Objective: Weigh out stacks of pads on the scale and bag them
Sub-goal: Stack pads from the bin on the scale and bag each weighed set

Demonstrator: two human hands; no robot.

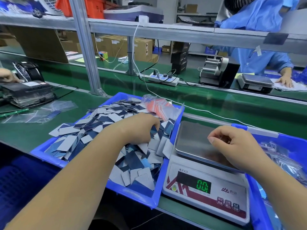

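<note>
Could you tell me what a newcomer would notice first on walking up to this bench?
Probably the blue tray at centre left, heaped with loose pads, where the left hand digs in. To its right stands the scale, its steel pan bare, green digits lit, with the right hand loosely curled above it.

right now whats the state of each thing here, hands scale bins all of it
left hand: fingers curled down into the loose pads, gripping some
right hand: over the scale pan, fingers loosely curled, holding nothing
scale: switched on, green digits lit
scale pan: bare, nothing on it
pads: loose jumbled heap, unstacked
left blue bin: heaped with pads, some spilling over the rim
right blue bin: holds clear bagged packs
</note>
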